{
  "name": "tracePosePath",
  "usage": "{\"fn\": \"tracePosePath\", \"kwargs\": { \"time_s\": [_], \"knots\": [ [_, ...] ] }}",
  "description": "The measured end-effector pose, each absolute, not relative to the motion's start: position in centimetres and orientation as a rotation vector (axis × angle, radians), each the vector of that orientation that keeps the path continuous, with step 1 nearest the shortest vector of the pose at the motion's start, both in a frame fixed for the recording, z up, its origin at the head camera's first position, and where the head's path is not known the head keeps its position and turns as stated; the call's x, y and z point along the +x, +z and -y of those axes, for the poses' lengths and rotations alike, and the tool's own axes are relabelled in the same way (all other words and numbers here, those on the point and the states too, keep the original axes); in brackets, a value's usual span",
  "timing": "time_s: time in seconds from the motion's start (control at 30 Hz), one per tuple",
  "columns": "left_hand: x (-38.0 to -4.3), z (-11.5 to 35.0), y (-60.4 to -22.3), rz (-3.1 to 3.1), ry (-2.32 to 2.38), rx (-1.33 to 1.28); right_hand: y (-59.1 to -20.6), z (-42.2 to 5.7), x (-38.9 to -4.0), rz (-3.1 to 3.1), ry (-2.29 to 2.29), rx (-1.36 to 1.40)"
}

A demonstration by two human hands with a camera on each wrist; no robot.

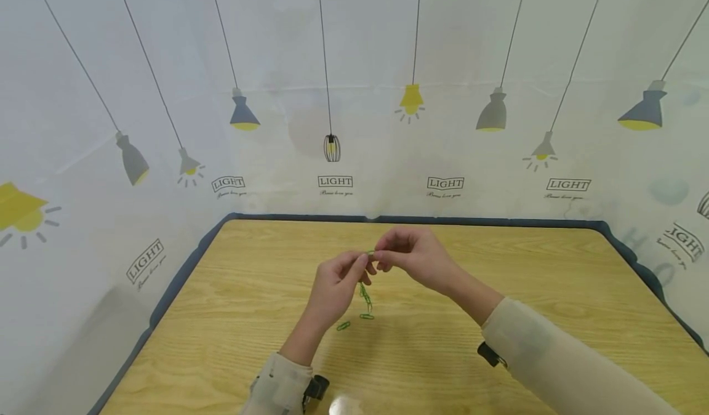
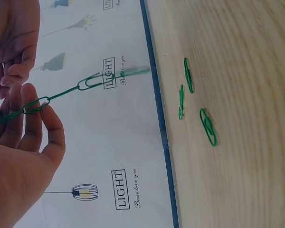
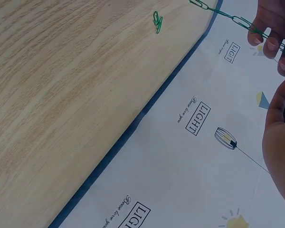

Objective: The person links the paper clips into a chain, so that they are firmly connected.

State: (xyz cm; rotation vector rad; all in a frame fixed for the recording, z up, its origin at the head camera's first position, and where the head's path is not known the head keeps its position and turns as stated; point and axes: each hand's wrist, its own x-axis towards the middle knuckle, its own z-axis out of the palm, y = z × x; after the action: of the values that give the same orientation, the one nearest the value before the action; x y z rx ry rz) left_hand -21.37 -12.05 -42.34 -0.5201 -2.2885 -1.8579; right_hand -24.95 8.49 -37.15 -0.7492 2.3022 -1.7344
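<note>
Over the wooden table, my left hand (image 1: 334,292) and right hand (image 1: 423,260) meet fingertip to fingertip. Between them shows a small green paper clip (image 1: 371,253), pinched from both sides. A chain of linked green paper clips (image 2: 88,83) hangs from the left hand's fingers, crossing them in the left wrist view. Its lower end is blurred there. The right wrist view shows the chain (image 3: 242,21) beside the fingers too. The right hand's thumb and forefinger press together at the clip; their exact grip is partly hidden.
Loose green paper clips (image 2: 208,127) lie on the wooden tabletop (image 1: 232,329) below the hands, one paper clip (image 1: 343,326) nearest me. A dark blue edge (image 1: 443,221) borders the table. Behind it stands a white sheet (image 1: 376,150) printed with lamps.
</note>
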Motion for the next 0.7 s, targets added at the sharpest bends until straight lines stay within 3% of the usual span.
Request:
{"fn": "tracePosePath", "kwargs": {
  "time_s": [0.4,0.7],
  "knots": [
    [-21.8,12.7,-42.4,2.255,-1.847,-0.497,-37.0,-8.5,-25.5,-2.339,-1.695,-0.706],
    [-22.4,13.8,-42.6,2.249,-1.893,-0.403,-41.3,-8.5,-26.8,-2.387,-1.585,-0.536]
  ]
}}
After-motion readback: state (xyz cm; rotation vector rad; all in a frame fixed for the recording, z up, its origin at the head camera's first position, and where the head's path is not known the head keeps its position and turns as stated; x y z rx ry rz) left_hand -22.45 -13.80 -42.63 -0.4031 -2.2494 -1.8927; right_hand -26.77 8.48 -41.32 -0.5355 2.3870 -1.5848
